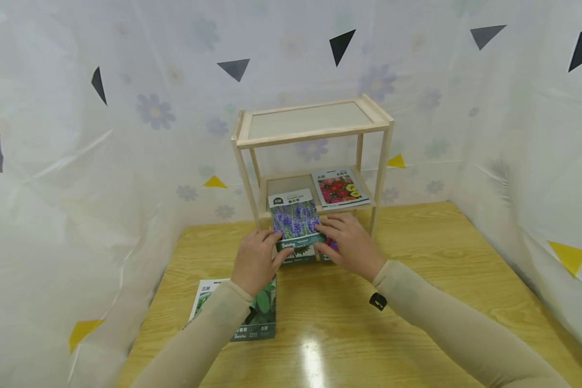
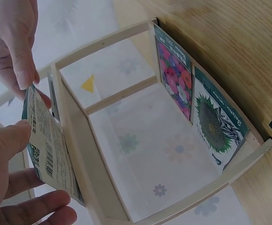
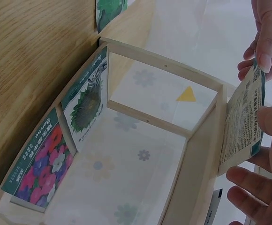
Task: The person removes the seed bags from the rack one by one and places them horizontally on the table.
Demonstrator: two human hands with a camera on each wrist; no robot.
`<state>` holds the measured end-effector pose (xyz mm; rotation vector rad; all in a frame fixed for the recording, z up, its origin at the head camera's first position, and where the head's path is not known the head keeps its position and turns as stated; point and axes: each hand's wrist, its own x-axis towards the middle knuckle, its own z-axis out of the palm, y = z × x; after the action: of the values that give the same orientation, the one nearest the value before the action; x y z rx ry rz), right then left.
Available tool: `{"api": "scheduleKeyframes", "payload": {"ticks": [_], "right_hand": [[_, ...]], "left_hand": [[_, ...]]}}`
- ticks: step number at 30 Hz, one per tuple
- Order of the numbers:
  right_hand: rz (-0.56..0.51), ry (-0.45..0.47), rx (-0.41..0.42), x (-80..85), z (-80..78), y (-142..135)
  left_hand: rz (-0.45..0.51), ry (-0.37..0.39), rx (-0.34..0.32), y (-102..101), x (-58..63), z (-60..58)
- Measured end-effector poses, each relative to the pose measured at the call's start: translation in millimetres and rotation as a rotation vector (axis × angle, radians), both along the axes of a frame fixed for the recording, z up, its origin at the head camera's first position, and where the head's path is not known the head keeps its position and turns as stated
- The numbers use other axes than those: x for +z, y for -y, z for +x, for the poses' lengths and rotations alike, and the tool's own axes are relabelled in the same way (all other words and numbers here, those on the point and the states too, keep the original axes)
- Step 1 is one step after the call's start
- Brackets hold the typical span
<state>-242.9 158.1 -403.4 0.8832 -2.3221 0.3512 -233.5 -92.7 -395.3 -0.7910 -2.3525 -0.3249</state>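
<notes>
Both hands hold a seed packet (image 1: pixel 295 218) with purple flower spikes on its front, tilted at the front edge of the middle shelf (image 1: pixel 291 184). My left hand (image 1: pixel 256 260) pinches its lower left corner, and my right hand (image 1: pixel 351 245) pinches the lower right side. In the left wrist view the packet's printed back (image 2: pixel 49 140) with barcode shows, thumbs at its edge. To the right on the same shelf lies a packet with red and yellow flowers (image 1: pixel 340 188). Below, a sunflower packet (image 3: pixel 86 101) and a packet of pink and purple flowers (image 3: pixel 44 166) lean side by side on the bottom level.
The light wooden rack (image 1: pixel 315 137) has a panelled top and stands at the back of the wooden table (image 1: pixel 417 302). Green leafy packets (image 1: pixel 264 315) lie on the table at the left, partly under my left forearm. A patterned white sheet (image 1: pixel 291 64) hangs behind and at both sides.
</notes>
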Motion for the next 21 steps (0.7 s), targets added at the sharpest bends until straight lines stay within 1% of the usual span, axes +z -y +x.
{"api": "scheduleKeyframes", "payload": {"ticks": [4,9,13,18,21], "right_hand": [[-0.012,-0.013,0.003,-1.8,2.9,-2],[-0.015,-0.014,-0.001,-5.4,9.7,-4],[-0.019,-0.013,-0.003,-8.2,16.4,-7],[-0.036,-0.031,0.024,-12.6,24.5,-10],[-0.045,-0.04,0.04,-15.2,29.3,-12]], "left_hand": [[0.008,-0.03,-0.015,0,-0.9,2.9],[0.016,-0.044,-0.04,-1,-2.4,9.1],[0.025,-0.05,-0.055,-1,-3.6,13.9],[0.02,-0.038,-0.061,0,-6.3,20.9],[0.026,-0.038,-0.076,-1,-8.0,26.1]]}}
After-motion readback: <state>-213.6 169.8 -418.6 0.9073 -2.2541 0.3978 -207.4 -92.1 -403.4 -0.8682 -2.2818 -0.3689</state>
